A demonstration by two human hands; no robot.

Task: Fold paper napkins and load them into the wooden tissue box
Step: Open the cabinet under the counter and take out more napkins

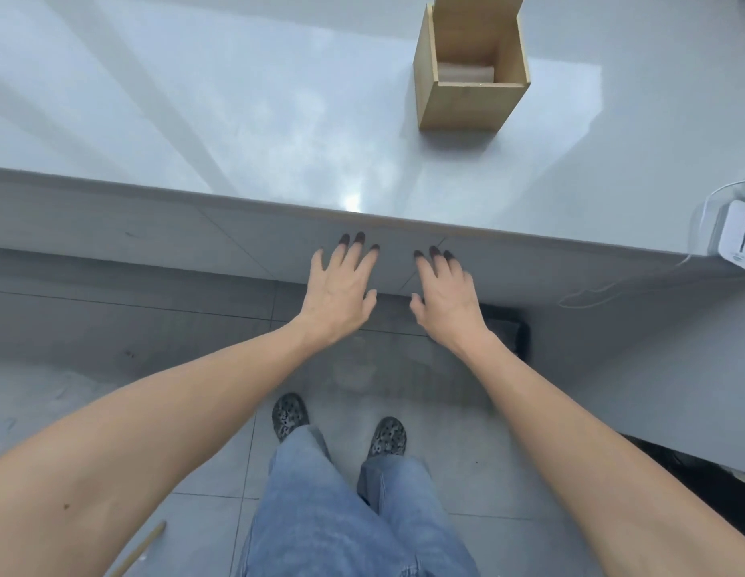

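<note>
A: Glossy pale-grey worktop (237, 118) fills the upper half of the view, grey floor tiles (91, 326) below its front edge.

B: And the hands?

A: Left hand (341, 285) and right hand (443, 291) reach forward side by side, palms down, fingers spread and empty, just short of the worktop's edge. They hold nothing and do not touch each other. The fingertips look dark.

B: Where is the box?

A: Wooden box (472, 77) stands upright on the worktop at about one o'clock from the hands, well apart from them. Its top is open, and white folded napkins (466, 73) lie at the bottom inside.

B: Anything else?

A: White device (739, 235) with a cord sits at the worktop's edge at three o'clock. At six o'clock, blue jeans (341, 514) and patterned shoes (289, 414) stand on the tiles.
</note>
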